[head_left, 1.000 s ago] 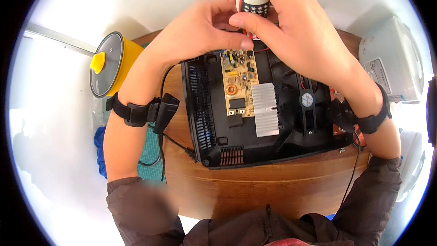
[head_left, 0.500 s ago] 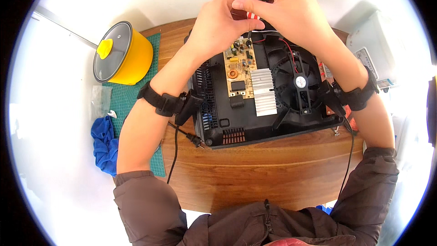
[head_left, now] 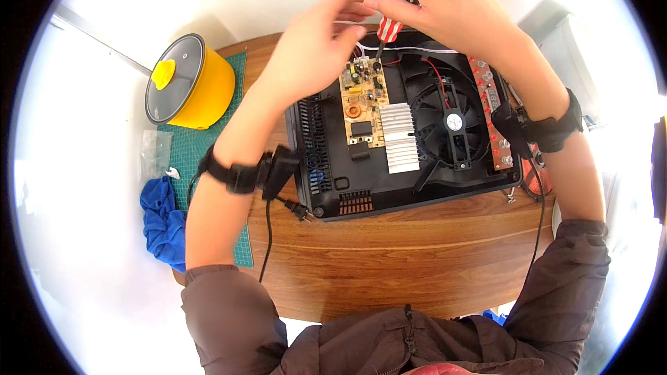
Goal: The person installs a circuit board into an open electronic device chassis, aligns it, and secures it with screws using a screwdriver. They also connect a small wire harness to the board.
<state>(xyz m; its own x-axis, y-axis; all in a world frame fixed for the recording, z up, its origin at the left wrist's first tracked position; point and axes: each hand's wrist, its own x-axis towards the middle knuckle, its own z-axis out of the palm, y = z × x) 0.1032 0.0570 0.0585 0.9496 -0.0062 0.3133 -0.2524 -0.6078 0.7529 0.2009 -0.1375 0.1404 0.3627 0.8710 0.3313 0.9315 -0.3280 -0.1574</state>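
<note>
Both hands up top: right hand [head_left: 445,0] pinches the screwdriver [head_left: 390,28] handle, light and stiff; left hand [head_left: 313,48] open alongside. Board [head_left: 363,101] is fragile, so I'd hold it by the edges only.

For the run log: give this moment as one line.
right hand: holds screwdriver, tip on circuit board | left hand: open beside it | opened black appliance on wooden table
</note>
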